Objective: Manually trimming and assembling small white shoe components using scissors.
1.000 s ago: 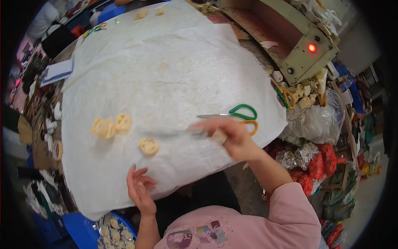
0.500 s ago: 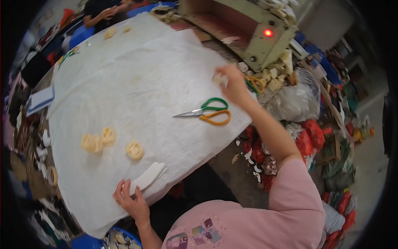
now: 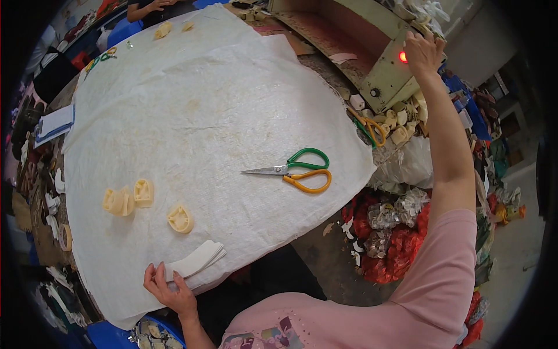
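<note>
My left hand rests at the table's near edge, its fingers closed on one end of a fanned stack of curved white strips. Beyond the strips stand several cream hollow moulded pieces on the white sheet. My right hand is stretched far right to the upper edge of a pale green metal box, beside its red lamp. Its fingers are apart and bent by a heap of whitish scraps; I see nothing held. Scissors with one green and one orange handle lie mid-table.
Another pair of scissors sits at the right edge by small cream pieces. Red plastic bags lie below on the floor. A clipboard is at the left. Across the table is another person's arm.
My right hand has moved from the table's right side, where it held a small whitish piece, up to the green box. The left hand stays on the strips. The whole view has shifted slightly.
</note>
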A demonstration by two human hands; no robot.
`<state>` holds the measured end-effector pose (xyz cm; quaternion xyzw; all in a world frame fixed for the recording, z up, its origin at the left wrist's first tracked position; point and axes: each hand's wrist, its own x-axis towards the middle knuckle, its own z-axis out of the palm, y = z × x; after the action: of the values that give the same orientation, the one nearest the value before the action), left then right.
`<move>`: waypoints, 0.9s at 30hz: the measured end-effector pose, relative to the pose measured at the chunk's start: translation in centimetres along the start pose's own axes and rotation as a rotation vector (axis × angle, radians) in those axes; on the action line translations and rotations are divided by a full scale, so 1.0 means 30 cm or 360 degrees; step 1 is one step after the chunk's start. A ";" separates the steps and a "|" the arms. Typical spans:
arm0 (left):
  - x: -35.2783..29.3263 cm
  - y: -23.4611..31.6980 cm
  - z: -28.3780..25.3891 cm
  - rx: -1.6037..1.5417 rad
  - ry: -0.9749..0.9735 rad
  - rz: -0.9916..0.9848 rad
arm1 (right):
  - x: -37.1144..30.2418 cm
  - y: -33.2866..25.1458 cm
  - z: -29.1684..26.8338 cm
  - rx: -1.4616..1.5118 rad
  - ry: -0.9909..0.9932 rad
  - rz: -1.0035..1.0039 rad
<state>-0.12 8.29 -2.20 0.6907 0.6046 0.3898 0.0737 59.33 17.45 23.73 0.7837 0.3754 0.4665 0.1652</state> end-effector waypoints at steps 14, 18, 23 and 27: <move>0.007 -0.015 -0.023 -0.0200 -0.0025 0.0145 | -0.465 -0.509 -0.340 0.2154 -0.0050 -0.0750; -0.015 -0.032 -0.074 -0.0211 -0.0055 0.0088 | -0.832 -0.768 -0.696 0.2641 -0.0223 -0.1507; -0.049 -0.044 -0.111 -0.0228 -0.0071 -0.0034 | -0.991 -0.917 -0.898 0.2694 -0.0290 -0.1794; -0.075 -0.064 -0.110 -0.0261 -0.0058 -0.0033 | -1.004 -0.945 -0.924 0.2458 -0.0231 -0.1982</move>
<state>-3.62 5.55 -2.05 0.6831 0.5762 0.4247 0.1450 14.79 11.36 2.31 0.3660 0.9095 -0.1250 -0.1522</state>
